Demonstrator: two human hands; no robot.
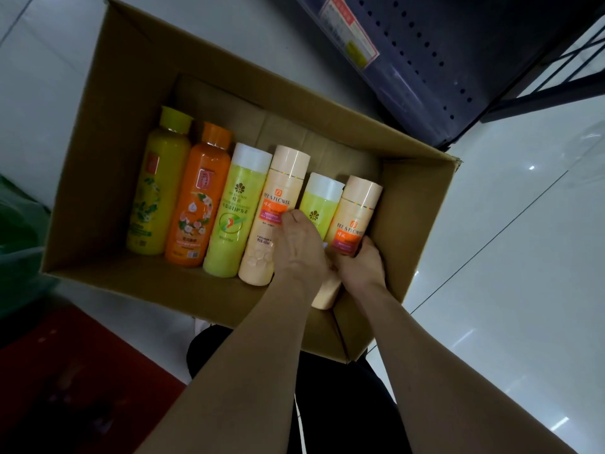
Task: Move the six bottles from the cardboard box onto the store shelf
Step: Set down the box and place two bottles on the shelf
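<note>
While all six bottles lie flat in the carton, no transfer to the shelf is yet complete; the items below run from largest to smallest.

Floor: pale glossy tile (510,290) surrounds the work area.

Store shelf: dark perforated panel (435,70) at upper right, past the far right corner of the carton; a price tag (350,31) sits on its rail.

Cardboard box: open-topped (108,178), resting on the floor in front of the person, long side running left to right.

Bottle row: six bottles lie side by side, long axes parallel, caps pointing away from the person. From left: yellow bottle (154,191), orange bottle (199,204), tall green bottle (232,214), tall peach bottle (275,204), short green bottle (319,204), short peach bottle (355,211).

Right hand: (361,263) fingers curled around the lower body of the short peach bottle, nearest the right wall of the box; the grip appears closed on it.

Left hand: (302,244) laid palm-down across the gap between the tall peach bottle and the short green bottle, thumb on the tall peach label. Fingers are hidden beneath the hand; whether they have closed on the short green bottle cannot be determined.

Critical relation: both hands grip near the bases, so each bottle extends away from the fingers toward the far wall. The shelf lies up and to the right, on the right hand's side.

Judged next move: lift base-first, clear the box rim, then stand upright on the shelf.
</note>
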